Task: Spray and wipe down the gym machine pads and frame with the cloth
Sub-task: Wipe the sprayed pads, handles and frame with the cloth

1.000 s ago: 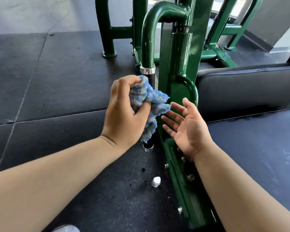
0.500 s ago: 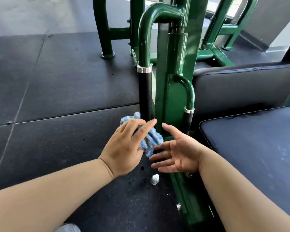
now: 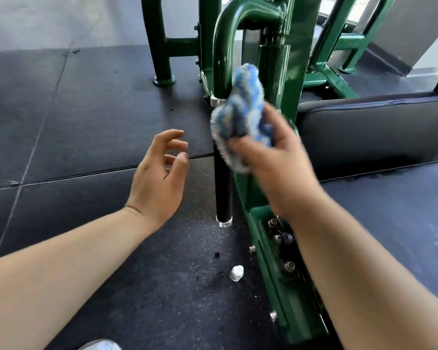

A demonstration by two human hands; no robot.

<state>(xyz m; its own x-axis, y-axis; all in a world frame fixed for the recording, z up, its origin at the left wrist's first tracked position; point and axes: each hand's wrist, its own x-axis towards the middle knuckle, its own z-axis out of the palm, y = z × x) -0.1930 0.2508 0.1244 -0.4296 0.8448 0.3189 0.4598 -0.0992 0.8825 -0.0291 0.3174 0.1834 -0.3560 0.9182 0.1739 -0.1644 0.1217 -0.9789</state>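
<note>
My right hand [image 3: 276, 168] grips a bunched blue and white cloth [image 3: 243, 109], raised in front of the green machine frame [image 3: 293, 72]. The cloth overlaps the curved green handle [image 3: 223, 46] and the top of its black grip [image 3: 223, 188]. It is blurred, so contact with the frame is unclear. My left hand [image 3: 159, 178] hovers left of the black grip with fingers loosely curled, holding nothing. The black back pad [image 3: 374, 127] and seat pad [image 3: 395, 213] lie to the right.
A small white cap-like object [image 3: 237, 272] lies on the black rubber floor [image 3: 86, 122] near the frame's base. Bolts [image 3: 288, 266] stud the lower green rail. More green frame legs [image 3: 162, 46] stand behind. A grey shoe tip [image 3: 101, 346] shows at the bottom edge.
The cloth passed from my left hand to my right hand, which then lifted it up along the frame. My left hand drew away to the left, empty.
</note>
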